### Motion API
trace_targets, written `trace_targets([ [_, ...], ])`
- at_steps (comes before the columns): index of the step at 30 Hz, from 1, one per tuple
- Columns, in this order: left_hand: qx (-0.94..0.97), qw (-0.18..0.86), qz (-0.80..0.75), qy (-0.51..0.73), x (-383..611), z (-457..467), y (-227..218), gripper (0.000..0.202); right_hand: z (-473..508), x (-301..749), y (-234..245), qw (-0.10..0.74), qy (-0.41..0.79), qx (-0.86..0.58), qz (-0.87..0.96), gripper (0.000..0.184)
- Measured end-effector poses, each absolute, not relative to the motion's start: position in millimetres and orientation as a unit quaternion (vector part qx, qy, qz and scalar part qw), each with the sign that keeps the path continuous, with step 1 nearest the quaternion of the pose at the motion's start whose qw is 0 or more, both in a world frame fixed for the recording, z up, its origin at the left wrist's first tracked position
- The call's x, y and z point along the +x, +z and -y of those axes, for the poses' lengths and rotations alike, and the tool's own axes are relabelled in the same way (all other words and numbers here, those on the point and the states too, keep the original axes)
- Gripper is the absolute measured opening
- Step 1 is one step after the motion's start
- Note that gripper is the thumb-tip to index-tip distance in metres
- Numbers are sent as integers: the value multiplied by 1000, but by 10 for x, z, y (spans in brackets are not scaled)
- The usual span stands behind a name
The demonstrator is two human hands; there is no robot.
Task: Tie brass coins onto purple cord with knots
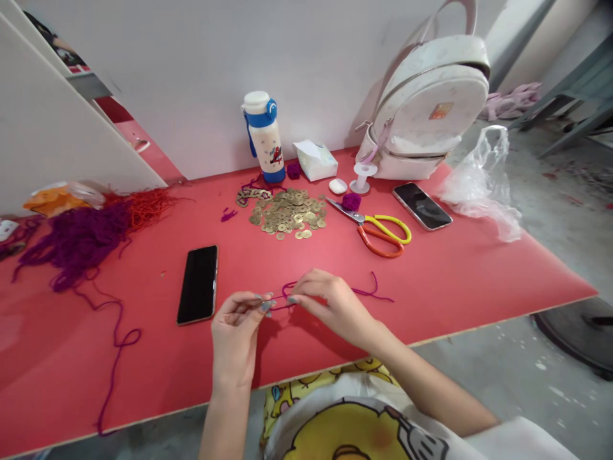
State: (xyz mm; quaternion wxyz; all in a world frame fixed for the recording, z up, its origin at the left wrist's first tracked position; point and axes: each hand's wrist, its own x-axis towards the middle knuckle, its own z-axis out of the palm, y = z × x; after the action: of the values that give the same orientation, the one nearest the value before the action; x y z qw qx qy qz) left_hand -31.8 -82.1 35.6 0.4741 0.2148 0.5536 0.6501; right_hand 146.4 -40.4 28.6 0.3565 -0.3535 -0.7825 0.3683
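My left hand (239, 332) and my right hand (330, 303) meet over the near middle of the red table (454, 281). Both pinch a short purple cord (368, 291) between thumb and fingertips. The cord runs between the two hands and its free end curls to the right of my right hand. A black phone (198, 283) lies face up just left of my left hand. Farther back lies a pile of brass coins (287, 214), some strung on purple cord.
Orange-and-yellow scissors (380, 231) and a second phone (422, 206) lie right of the coins. A white-and-blue bottle (264, 135), tissue pack (315, 160), empty spool (363, 177) and white backpack (426, 108) stand along the wall. Purple yarn (76, 239) and orange yarn (143, 204) heap at the left. A plastic bag (483, 179) sits at the right edge.
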Motion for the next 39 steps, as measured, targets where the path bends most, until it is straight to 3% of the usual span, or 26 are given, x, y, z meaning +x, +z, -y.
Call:
trace_targets([
  [7, 308, 261, -644, 650, -622, 957, 387, 19, 302, 2001, 334, 273, 241, -377, 851, 41],
  [11, 313, 128, -665, 666, -810, 989, 483, 20, 272, 2342, 316, 256, 221, -431, 837, 39],
  [17, 273, 36, -676, 683, -1054, 957, 546, 23, 241, 2737, 254, 299, 251, -521, 759, 23],
  [26, 232, 22, -649, 724, -1296, 879, 448, 25, 188, 2909, 104, 325, 294, -598, 671, 19],
  [32, 293, 1, -675, 677, -1198, 913, 442, 19, 154, 2843, 108, 308, 286, -635, 648, 23],
  [35, 413, 42, -670, 615, -939, 951, 445, 10, 158, 2607, 183, 319, 257, -621, 669, 22],
  [39, 564, 189, -622, 510, -452, 932, 443, 12, 187, 2150, 329, 329, 255, -528, 740, 22],
])
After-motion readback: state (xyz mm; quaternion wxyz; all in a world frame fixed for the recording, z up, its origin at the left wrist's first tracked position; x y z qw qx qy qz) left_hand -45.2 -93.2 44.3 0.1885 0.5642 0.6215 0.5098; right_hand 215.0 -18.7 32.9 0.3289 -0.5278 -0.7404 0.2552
